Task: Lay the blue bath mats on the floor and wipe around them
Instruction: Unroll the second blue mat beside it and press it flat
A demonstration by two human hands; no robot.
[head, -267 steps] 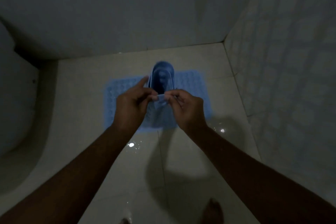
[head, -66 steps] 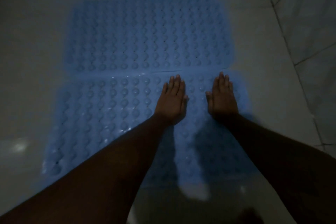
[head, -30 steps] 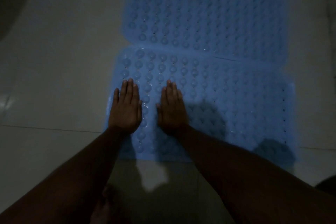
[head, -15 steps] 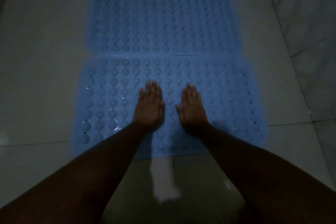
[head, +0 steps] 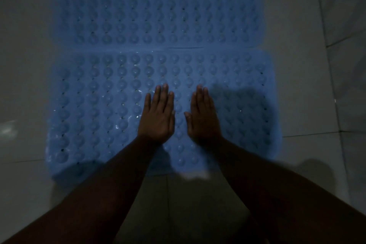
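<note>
Two blue bath mats with rows of round bumps lie flat on the pale tiled floor, one behind the other, their long edges touching. The far mat (head: pixel 158 6) fills the upper part of the view. The near mat (head: pixel 95 105) lies below it. My left hand (head: pixel 157 117) and my right hand (head: pixel 204 117) rest palm down on the near mat, side by side near its middle, fingers straight and pointing away from me. Neither hand holds anything.
Wet, glossy floor tiles (head: pixel 23 85) surround the mats on the left, the right and in front. A tiled wall (head: pixel 344 6) rises at the right edge. The room is dim and my arms cast shadows on the near mat.
Both flat hands have slid along the near mat from its left part toward its middle and a little right. The camera has come closer to the mats.
</note>
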